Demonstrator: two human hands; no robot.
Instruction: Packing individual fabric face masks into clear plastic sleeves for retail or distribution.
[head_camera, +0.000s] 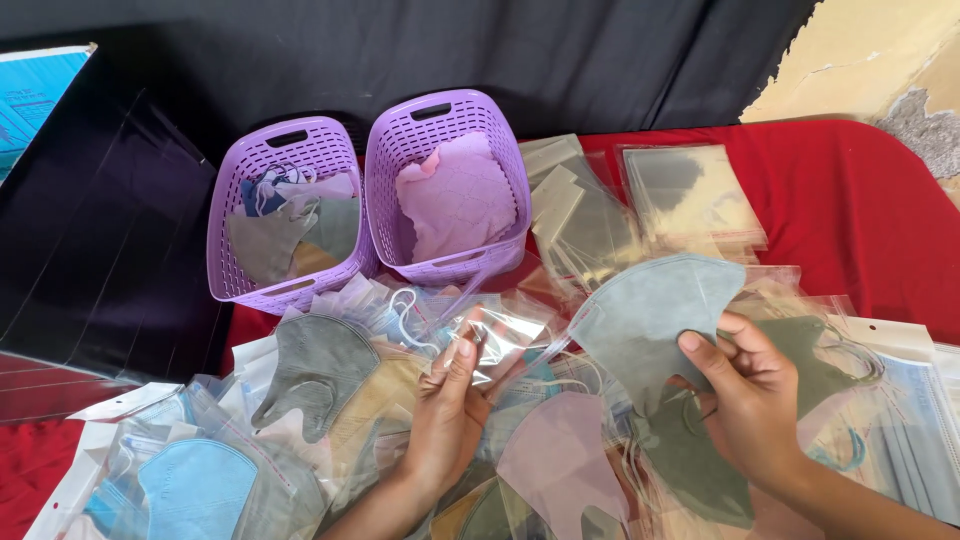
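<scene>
A black cloth hangs behind the counter (860, 200), which is covered in red fabric, and a patch of flaking yellow wall shows at the upper right. I look down on a deep litter of face masks and clear plastic sleeves spread across the counter.

My right hand (755, 395) is closed on a grey folded mask (650, 310): the thumb presses on its lower edge from above and the fingers curl underneath, so the mask stands up and fans out to the left, above the pile. My left hand (450, 400) pinches a crumpled clear plastic bag (495, 335) between thumb and fingertips, the palm turned away from me; the bag sits just beside the grey mask's left tip, but I cannot tell whether they touch.

Under my hands lie a pale pink mask (560, 460) between my wrists, a dark grey mask (315, 365) to the left, a light blue mask (195, 485) in its sleeve at the lower left, and an olive green mask (830, 365) partly hidden behind my right hand.

Farther back stand two purple slotted baskets side by side. The left basket (285, 140) holds mixed masks, grey and blue among them; the right basket (440, 110) holds pink ones. A stack of empty clear sleeves (690, 195) lies to the right of the baskets.
</scene>
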